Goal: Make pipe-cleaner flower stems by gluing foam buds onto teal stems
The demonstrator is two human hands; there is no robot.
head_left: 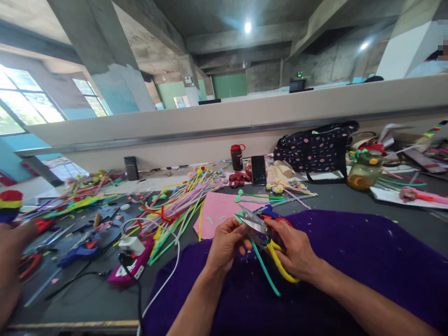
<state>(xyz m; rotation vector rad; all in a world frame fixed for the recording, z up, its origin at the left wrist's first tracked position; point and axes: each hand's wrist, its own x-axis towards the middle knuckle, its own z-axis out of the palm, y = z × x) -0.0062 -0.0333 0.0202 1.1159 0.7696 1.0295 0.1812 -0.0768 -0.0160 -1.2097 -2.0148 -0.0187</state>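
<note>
My right hand [296, 249] is closed around yellow-handled scissors [261, 226], whose silver blades point up and left. My left hand [226, 242] pinches a teal pipe cleaner [264, 268] right at the blades; the stem trails down over the purple cloth [350, 261] on my lap. Both hands meet above the near edge of the grey table [385, 205]. A pink sheet [219, 210] lies just beyond them.
Piles of coloured pipe cleaners [182, 198] spread left of centre. A blue glue gun [80, 252], a white plug [131, 243] and a magenta device [131, 268] lie front left. Farther back stand a phone [258, 170], red-capped bottle [237, 157], dotted bag [315, 147] and green-lidded jar [364, 170]. Another person's hand [12, 261] is at the far left.
</note>
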